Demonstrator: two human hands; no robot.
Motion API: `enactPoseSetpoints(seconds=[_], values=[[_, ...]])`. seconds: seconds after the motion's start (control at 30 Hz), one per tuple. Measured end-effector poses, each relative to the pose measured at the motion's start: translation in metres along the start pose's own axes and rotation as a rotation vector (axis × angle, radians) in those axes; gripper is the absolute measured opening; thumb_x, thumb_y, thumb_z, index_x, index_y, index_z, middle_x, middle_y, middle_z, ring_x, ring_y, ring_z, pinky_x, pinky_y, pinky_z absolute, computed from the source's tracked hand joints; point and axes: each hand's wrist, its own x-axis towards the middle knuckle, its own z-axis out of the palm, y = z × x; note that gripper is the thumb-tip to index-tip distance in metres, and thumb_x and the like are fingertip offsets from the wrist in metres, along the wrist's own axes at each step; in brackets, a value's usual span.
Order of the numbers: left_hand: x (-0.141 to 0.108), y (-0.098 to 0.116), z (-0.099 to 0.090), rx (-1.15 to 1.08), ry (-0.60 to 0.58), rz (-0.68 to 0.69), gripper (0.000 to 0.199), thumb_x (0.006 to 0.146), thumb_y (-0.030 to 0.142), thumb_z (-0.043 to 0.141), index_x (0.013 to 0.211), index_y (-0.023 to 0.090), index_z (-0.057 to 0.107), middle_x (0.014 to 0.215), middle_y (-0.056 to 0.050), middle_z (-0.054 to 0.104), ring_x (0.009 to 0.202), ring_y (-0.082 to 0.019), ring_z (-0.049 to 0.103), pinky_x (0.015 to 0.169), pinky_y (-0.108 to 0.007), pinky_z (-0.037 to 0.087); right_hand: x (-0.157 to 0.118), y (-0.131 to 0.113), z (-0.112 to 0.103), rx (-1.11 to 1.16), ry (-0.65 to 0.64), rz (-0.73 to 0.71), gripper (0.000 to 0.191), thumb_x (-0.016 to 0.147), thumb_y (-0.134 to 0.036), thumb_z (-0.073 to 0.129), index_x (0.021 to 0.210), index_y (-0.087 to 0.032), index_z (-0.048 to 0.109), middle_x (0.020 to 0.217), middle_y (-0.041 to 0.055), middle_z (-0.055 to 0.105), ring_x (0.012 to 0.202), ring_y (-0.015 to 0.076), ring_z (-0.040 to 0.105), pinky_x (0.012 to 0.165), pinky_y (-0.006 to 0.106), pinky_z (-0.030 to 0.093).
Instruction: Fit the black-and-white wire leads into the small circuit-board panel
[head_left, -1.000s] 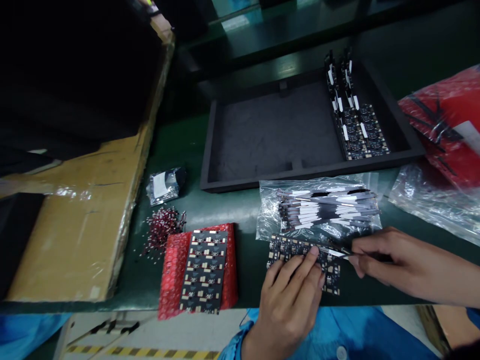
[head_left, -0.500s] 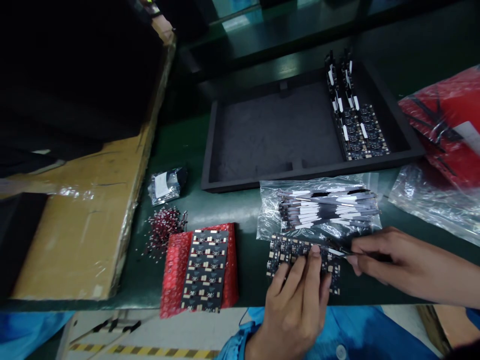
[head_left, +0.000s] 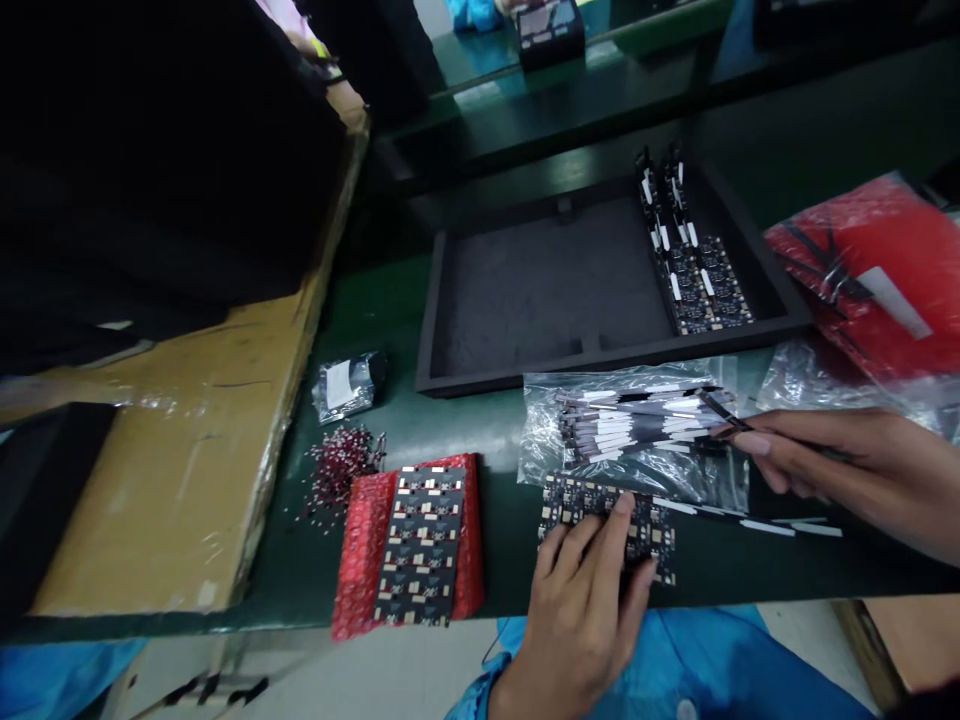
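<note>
Close to the near edge of the surface (head_left: 750,577), the left hand (head_left: 579,618) lies flat over a board (head_left: 657,541), fingers loosely extended and pressing on it. Just beyond, I see the right hand (head_left: 836,465) pinching tweezers (head_left: 724,410), their tips over the right end of a bag (head_left: 538,430) of pale strips (head_left: 622,425). More strips trail rightward from the board's far right corner. A panel (head_left: 421,547) rests on red wrap (head_left: 364,545), left along the same edge; farther back sits a tray (head_left: 525,290).
</note>
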Motion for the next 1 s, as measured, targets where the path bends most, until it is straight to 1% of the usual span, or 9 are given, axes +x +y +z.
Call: enactPoseSetpoints(seconds=[0.1,0.2,0.23,0.33,0.47,0.57,0.67,0.87,1.0], values=[[0.0,0.0,0.001,0.017,0.005,0.025,0.058,0.097,0.047,0.056,0.147,0.022,0.041,0.135,0.005,0.063,0.111,-0.017,0.066,0.091,-0.033,0.058,-0.001,-0.012,-0.002,0.018,-0.022,-0.001,0.038,0.099,-0.066,0.056,0.095,-0.03,0.068,0.07,0.0002,0.066,0.068,0.0233,0.062,0.064,0.032,0.047],[0.002,0.002,0.002,0.021,0.015,0.017,0.056,0.097,0.048,0.055,0.146,0.023,0.043,0.134,0.005,0.063,0.111,-0.016,0.066,0.09,-0.032,0.058,0.0,-0.033,0.003,0.122,-0.06,0.038,0.034,0.099,-0.063,0.059,0.11,-0.031,0.064,0.067,-0.0039,0.061,0.069,0.022,0.061,0.067,0.031,0.047],[0.003,0.003,0.002,0.017,0.016,0.012,0.056,0.097,0.048,0.055,0.145,0.023,0.043,0.134,0.005,0.063,0.111,-0.016,0.066,0.089,-0.032,0.058,0.001,-0.039,0.006,0.144,-0.072,0.041,0.032,0.099,-0.061,0.06,0.11,-0.031,0.063,0.068,-0.0046,0.06,0.069,0.0216,0.061,0.068,0.031,0.046],[0.004,0.005,0.002,-0.01,0.016,0.002,0.055,0.097,0.047,0.056,0.145,0.023,0.044,0.132,0.004,0.065,0.111,-0.017,0.066,0.089,-0.034,0.059,0.004,-0.049,0.012,0.135,-0.122,0.001,0.026,0.101,-0.053,0.061,0.092,-0.028,0.063,0.073,-0.0038,0.061,0.069,0.0198,0.059,0.065,0.03,0.042],[0.002,0.003,0.0,-0.096,0.022,-0.023,0.054,0.097,0.044,0.057,0.145,0.025,0.042,0.132,0.003,0.064,0.114,-0.018,0.066,0.092,-0.036,0.06,0.005,-0.05,0.02,0.1,-0.15,-0.039,0.028,0.102,-0.048,0.06,0.084,-0.027,0.064,0.075,-0.0034,0.061,0.068,0.0185,0.057,0.061,0.03,0.038],[0.001,-0.004,-0.003,-0.184,0.103,-0.094,0.045,0.097,0.039,0.058,0.14,0.029,0.048,0.126,0.004,0.068,0.109,-0.016,0.068,0.09,-0.034,0.06,0.004,-0.049,0.03,0.116,-0.205,-0.057,0.029,0.103,-0.047,0.06,0.083,-0.026,0.064,0.073,-0.0039,0.061,0.069,0.0182,0.057,0.062,0.03,0.037],[0.003,-0.011,-0.006,-0.21,0.176,-0.145,0.038,0.096,0.039,0.058,0.133,0.033,0.054,0.118,0.003,0.071,0.1,-0.016,0.071,0.083,-0.033,0.062,0.004,-0.048,0.043,0.196,-0.308,-0.07,0.022,0.104,-0.043,0.061,0.089,-0.028,0.065,0.075,-0.0047,0.063,0.073,0.0188,0.059,0.067,0.03,0.04],[0.011,-0.018,-0.01,-0.257,0.251,-0.076,0.021,0.094,0.036,0.065,0.114,0.031,0.066,0.119,0.003,0.07,0.096,-0.015,0.07,0.076,-0.032,0.058,0.005,-0.051,0.055,0.306,-0.46,-0.008,0.022,0.102,-0.043,0.064,0.087,-0.026,0.063,0.073,-0.0047,0.064,0.069,0.0175,0.055,0.062,0.028,0.038],[0.011,-0.02,-0.01,-0.257,0.248,-0.027,0.021,0.092,0.033,0.068,0.113,0.031,0.067,0.116,0.003,0.07,0.095,-0.013,0.069,0.077,-0.031,0.055,0.006,-0.051,0.055,0.376,-0.509,0.0,0.021,0.102,-0.043,0.065,0.091,-0.025,0.065,0.07,-0.0053,0.064,0.065,0.015,0.051,0.059,0.026,0.035]])
